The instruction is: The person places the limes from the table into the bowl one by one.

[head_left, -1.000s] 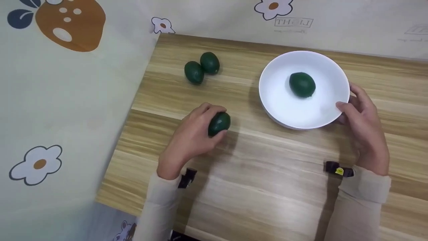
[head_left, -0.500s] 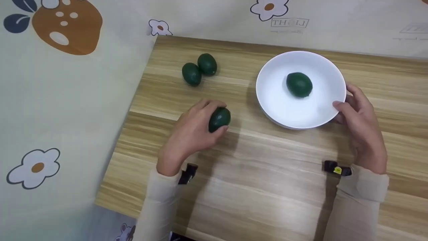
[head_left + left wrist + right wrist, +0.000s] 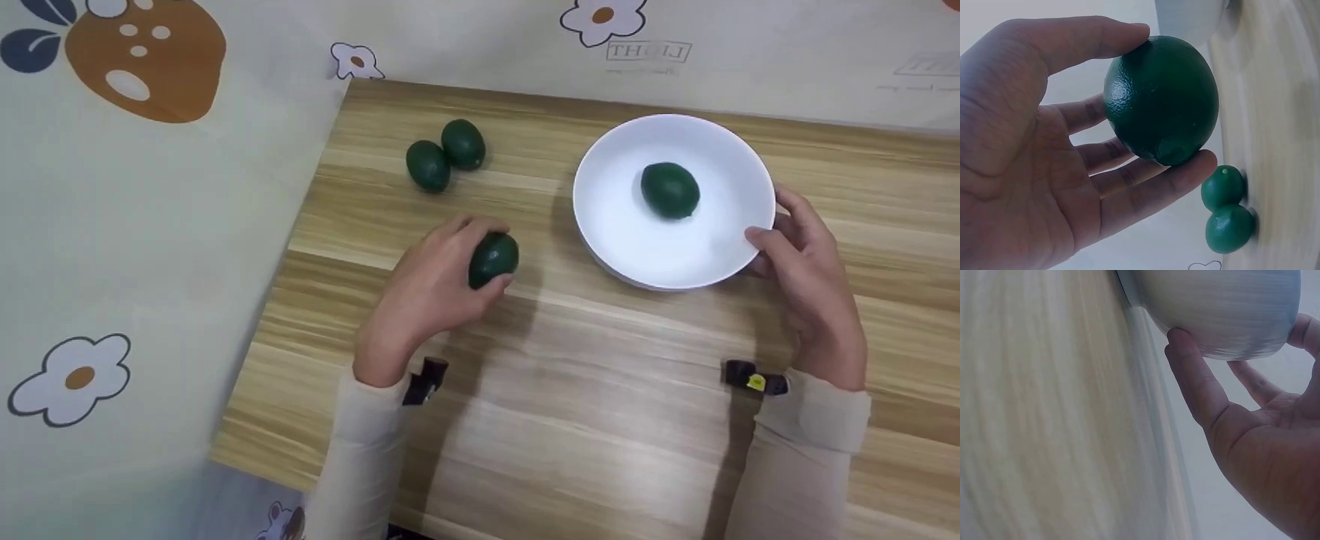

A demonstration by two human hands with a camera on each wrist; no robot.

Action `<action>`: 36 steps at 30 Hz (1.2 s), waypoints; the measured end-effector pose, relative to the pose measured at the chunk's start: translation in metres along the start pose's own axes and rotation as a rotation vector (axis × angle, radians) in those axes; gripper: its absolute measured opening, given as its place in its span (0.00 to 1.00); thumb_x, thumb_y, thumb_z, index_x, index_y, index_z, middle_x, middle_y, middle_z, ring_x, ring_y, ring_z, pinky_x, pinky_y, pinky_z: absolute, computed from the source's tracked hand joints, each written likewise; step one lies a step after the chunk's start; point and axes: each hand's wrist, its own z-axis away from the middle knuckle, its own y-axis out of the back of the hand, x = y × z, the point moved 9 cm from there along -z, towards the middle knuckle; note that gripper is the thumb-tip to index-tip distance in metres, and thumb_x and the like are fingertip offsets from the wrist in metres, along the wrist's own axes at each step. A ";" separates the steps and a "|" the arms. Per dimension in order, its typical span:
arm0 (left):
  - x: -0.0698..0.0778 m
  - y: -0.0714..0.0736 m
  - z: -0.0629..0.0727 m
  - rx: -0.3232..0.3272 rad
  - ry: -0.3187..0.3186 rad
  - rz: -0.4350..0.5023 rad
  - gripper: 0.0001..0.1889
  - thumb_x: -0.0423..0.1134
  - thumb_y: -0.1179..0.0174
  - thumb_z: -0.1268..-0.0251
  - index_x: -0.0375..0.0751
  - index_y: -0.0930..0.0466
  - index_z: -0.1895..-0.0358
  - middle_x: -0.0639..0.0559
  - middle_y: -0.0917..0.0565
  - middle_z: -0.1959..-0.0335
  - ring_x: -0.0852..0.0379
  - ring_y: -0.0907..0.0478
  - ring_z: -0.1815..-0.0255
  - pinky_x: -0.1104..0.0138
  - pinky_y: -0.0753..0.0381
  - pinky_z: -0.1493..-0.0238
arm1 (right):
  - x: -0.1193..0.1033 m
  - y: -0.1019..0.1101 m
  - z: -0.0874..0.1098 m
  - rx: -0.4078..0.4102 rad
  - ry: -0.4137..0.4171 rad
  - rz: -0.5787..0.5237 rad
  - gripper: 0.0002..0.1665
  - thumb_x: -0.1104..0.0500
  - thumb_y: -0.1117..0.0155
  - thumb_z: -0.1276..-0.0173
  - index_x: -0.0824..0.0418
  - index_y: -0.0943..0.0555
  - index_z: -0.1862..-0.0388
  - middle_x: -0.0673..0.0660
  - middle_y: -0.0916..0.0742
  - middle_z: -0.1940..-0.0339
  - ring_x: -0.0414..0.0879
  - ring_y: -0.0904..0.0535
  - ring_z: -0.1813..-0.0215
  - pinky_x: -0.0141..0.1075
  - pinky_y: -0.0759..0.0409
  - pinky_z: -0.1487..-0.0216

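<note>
My left hand point(image 3: 435, 281) holds a dark green lime point(image 3: 495, 259) over the left part of the wooden table. In the left wrist view its thumb and fingers span the glossy lime point(image 3: 1165, 101), with the palm behind it. To the right, my right hand point(image 3: 814, 281) grips the side of a white bowl point(image 3: 660, 259), thumb on the rim and fingers against the outer wall. In the right wrist view the fingertips press the bowl's underside point(image 3: 1224, 320). One lime point(image 3: 670, 190) lies inside the bowl, near its middle.
Two more limes, a nearer lime point(image 3: 428, 166) and a farther lime point(image 3: 463, 144), lie side by side at the table's back left. The wooden table point(image 3: 600, 397) ends at a left edge and at the patterned cloth point(image 3: 480, 45) behind.
My left hand has lifted or shifted slightly away from me with the lime. The right hand and bowl keep their place; the whole view has drifted a little.
</note>
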 end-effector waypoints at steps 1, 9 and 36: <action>0.001 0.000 -0.002 -0.003 -0.002 0.003 0.29 0.46 0.28 0.33 0.49 0.22 0.30 0.47 0.20 0.34 0.47 0.18 0.36 0.49 0.19 0.32 | 0.000 0.000 0.000 -0.001 0.001 0.001 0.32 0.69 0.39 0.24 0.54 0.27 0.23 0.54 0.15 0.42 0.42 0.10 0.58 0.31 0.10 0.60; 0.010 0.002 -0.010 -0.016 -0.016 0.006 0.29 0.46 0.29 0.32 0.49 0.23 0.29 0.47 0.20 0.33 0.47 0.19 0.35 0.50 0.18 0.33 | -0.002 -0.002 -0.002 -0.007 0.005 -0.008 0.33 0.70 0.39 0.24 0.54 0.28 0.22 0.54 0.15 0.41 0.43 0.09 0.57 0.32 0.10 0.61; 0.013 0.011 -0.033 0.044 -0.057 0.032 0.28 0.45 0.27 0.33 0.48 0.22 0.31 0.49 0.20 0.36 0.50 0.19 0.37 0.52 0.20 0.30 | 0.001 0.001 0.001 0.025 -0.017 0.015 0.33 0.69 0.39 0.24 0.53 0.27 0.23 0.54 0.16 0.39 0.43 0.10 0.55 0.31 0.10 0.59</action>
